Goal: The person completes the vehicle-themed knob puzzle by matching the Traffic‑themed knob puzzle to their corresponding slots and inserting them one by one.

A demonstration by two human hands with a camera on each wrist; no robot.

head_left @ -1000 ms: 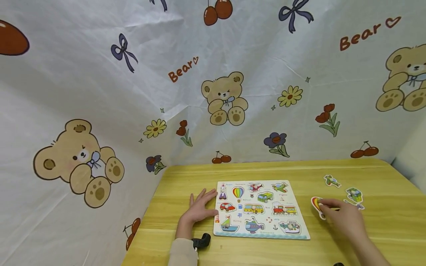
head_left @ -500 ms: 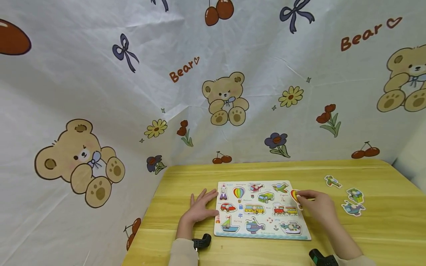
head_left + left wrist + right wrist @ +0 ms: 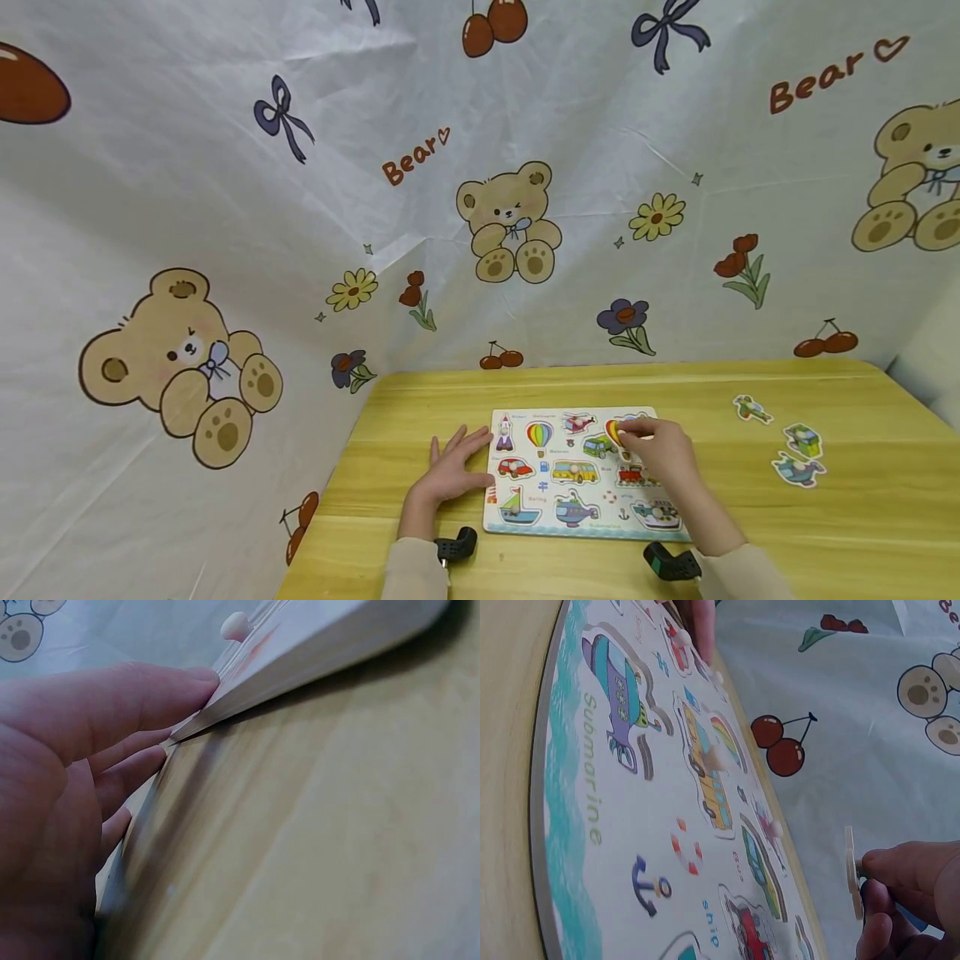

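Note:
A white wooden puzzle board (image 3: 555,531) with printed vehicles lies on the table. Over its upper right part, my right hand (image 3: 663,450) pinches a hot-air balloon puzzle piece (image 3: 613,432). The right wrist view shows thumb and fingertips on the knob behind this thin piece (image 3: 853,874), held edge-on and raised. The matching balloon picture (image 3: 538,434) is to its left on the board. My left hand (image 3: 450,475) rests at the board's left edge with fingers spread; in the left wrist view a straight finger touches the board's side (image 3: 322,675).
Right of the board lie a plane piece (image 3: 751,409), a green truck piece (image 3: 803,440) and a whale-shaped blue-grey piece (image 3: 798,471). Knobbed pieces such as the bus (image 3: 575,472) sit in the board. A bear-print cloth (image 3: 570,325) hangs behind the wooden table (image 3: 862,533).
My right hand has carried the balloon piece leftward, from the table right of the board to above the board's upper right. The left hand has stayed in place.

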